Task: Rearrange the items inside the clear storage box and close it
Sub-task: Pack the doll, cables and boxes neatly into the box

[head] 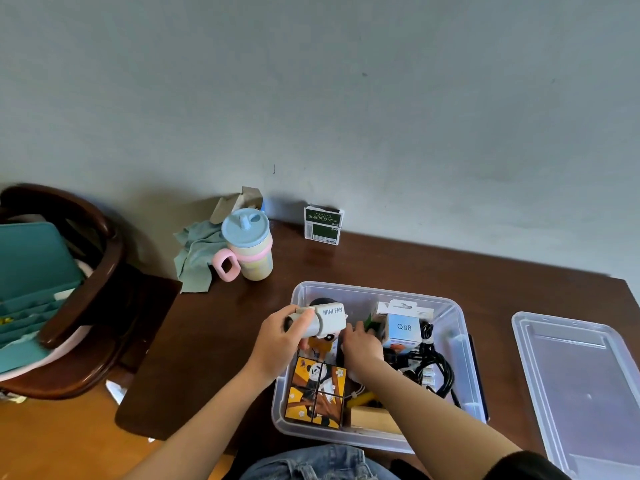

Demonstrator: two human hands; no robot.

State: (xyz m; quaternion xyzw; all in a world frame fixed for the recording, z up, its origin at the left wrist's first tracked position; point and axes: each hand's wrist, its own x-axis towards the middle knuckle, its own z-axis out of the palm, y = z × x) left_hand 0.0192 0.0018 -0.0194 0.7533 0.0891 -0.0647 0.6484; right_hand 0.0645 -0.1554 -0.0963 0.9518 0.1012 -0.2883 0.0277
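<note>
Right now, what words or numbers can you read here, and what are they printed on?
"MINI FAN": on the grey box held by the left hand.
"Q88": on the white box inside the clear storage box.
Green-and-white carton by the wall: print too blurred to read.

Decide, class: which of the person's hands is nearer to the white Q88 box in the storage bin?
Right. The right hand reaches inside the bin just beside the Q88 box; the left hand holds the MINI FAN box farther away.

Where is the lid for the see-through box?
In the head view, the clear lid lies flat on the brown table, right of the open storage box.
</note>
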